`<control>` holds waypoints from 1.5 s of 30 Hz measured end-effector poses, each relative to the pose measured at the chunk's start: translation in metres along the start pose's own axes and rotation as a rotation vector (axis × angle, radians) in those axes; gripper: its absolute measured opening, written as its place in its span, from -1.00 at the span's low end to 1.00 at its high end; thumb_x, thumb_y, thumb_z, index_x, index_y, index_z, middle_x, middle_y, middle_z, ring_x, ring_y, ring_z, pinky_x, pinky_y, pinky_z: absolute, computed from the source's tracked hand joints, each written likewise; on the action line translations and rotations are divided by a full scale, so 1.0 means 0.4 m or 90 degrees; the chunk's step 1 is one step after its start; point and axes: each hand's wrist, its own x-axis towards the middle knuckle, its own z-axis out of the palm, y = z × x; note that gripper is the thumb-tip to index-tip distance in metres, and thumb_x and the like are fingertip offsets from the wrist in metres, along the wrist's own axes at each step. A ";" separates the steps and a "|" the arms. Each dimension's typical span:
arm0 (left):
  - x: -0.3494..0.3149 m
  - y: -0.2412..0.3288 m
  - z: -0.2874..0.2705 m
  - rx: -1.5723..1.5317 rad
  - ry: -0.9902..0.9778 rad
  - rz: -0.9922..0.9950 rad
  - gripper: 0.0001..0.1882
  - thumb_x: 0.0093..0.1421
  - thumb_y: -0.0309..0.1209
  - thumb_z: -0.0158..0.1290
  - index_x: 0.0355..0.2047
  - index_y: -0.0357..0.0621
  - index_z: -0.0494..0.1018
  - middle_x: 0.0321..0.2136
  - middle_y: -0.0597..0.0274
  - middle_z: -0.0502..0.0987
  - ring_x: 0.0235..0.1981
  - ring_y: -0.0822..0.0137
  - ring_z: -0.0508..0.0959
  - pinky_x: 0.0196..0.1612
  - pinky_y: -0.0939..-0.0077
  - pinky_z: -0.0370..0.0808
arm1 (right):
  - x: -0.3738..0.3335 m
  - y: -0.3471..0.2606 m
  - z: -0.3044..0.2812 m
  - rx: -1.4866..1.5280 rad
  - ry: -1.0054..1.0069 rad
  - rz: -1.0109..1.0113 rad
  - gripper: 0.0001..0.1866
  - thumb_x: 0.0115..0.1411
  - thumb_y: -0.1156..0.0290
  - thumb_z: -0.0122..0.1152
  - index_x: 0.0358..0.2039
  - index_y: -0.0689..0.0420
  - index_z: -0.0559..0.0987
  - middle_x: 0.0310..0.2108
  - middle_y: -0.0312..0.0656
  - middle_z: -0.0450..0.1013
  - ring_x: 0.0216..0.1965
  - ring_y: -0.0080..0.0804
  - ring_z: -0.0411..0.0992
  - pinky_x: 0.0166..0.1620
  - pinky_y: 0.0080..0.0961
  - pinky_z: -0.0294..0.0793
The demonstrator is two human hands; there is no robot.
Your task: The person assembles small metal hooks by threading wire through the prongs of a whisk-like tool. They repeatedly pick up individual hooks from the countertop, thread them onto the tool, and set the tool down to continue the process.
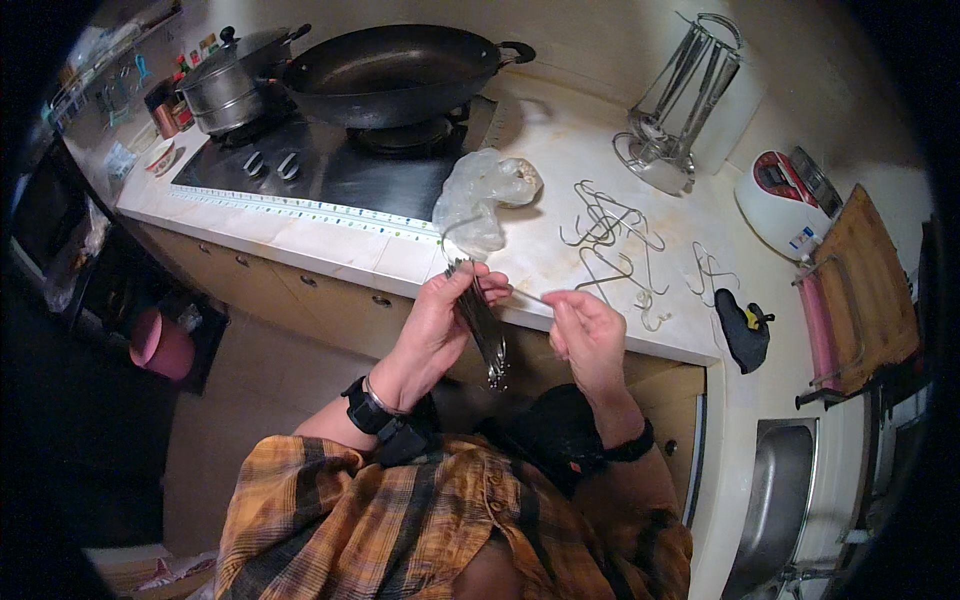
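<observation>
My left hand (450,305) is closed round a bundle of thin metal hooks (482,325), which slants downward in front of the counter edge, its shiny ends bunched at the bottom. Just to the right, my right hand (588,335) pinches with thumb and forefinger; a thin pale strand (527,295) runs from there toward my left fingers, its kind too fine to make out. Beyond my hands, several loose bent wire hooks (612,225) lie tangled on the white counter (545,240). A few more hooks (710,270) lie farther right. A knotted translucent plastic bag (475,200) rests behind my left hand.
A large black wok (400,75) and a lidded steel pot (225,95) stand on the gas hob (320,165). At the back right are a utensil rack (680,110) and a white appliance (780,205). A black sheathed tool (742,330), cutting board (860,290) and sink (775,500) line the right.
</observation>
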 end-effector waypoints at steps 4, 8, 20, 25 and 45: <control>-0.009 0.029 -0.010 -0.062 -0.044 0.006 -0.79 0.29 -0.26 -0.02 -0.31 -0.16 0.42 -0.46 0.26 0.52 -0.26 0.20 0.55 -0.06 0.37 0.45 | -0.029 0.033 -0.023 -0.034 0.025 -0.040 -0.82 0.31 0.49 0.02 -0.20 0.33 0.52 -0.64 -0.41 0.31 -0.64 -0.74 0.20 -0.58 -0.76 0.14; -0.012 0.034 -0.007 -0.106 -0.116 0.009 -0.77 0.33 -0.24 -0.10 -0.36 -0.13 0.39 -0.60 0.38 0.35 -0.34 0.29 0.45 -0.08 0.38 0.37 | -0.042 0.053 -0.044 -0.065 0.059 -0.047 -0.85 0.28 0.53 0.04 -0.22 0.34 0.52 -0.63 -0.39 0.35 -0.63 -0.72 0.24 -0.56 -0.76 0.19; -0.005 0.029 -0.039 -0.110 -0.243 -0.009 -0.71 0.38 -0.18 -0.23 -0.42 0.00 0.34 -0.68 0.54 0.16 -0.50 0.45 0.24 0.00 0.36 0.26 | -0.030 0.038 -0.065 -0.344 0.073 -0.250 -0.91 0.18 0.54 0.18 -0.33 0.25 0.61 -0.69 -0.34 0.42 -0.68 -0.68 0.33 -0.59 -0.71 0.29; -0.016 0.022 -0.018 -0.049 -0.170 0.019 -0.69 0.37 -0.14 -0.18 -0.32 -0.07 0.42 -0.69 0.53 0.21 -0.45 0.45 0.28 -0.07 0.41 0.28 | -0.022 0.071 -0.036 -0.203 -0.071 0.094 -0.81 0.27 0.40 0.08 -0.27 0.24 0.59 -0.65 -0.29 0.44 -0.62 -0.62 0.37 -0.53 -0.66 0.36; -0.003 0.046 -0.025 0.069 -0.090 -0.107 -0.59 0.37 -0.11 -0.17 -0.48 -0.14 0.39 -0.77 0.43 0.17 -0.62 0.39 0.27 -0.41 0.54 0.26 | 0.375 -0.002 -0.479 -1.161 -0.075 0.157 -0.75 0.04 0.50 0.04 -0.29 0.19 0.62 -0.22 0.07 0.53 -0.14 -0.01 0.51 -0.09 -0.23 0.49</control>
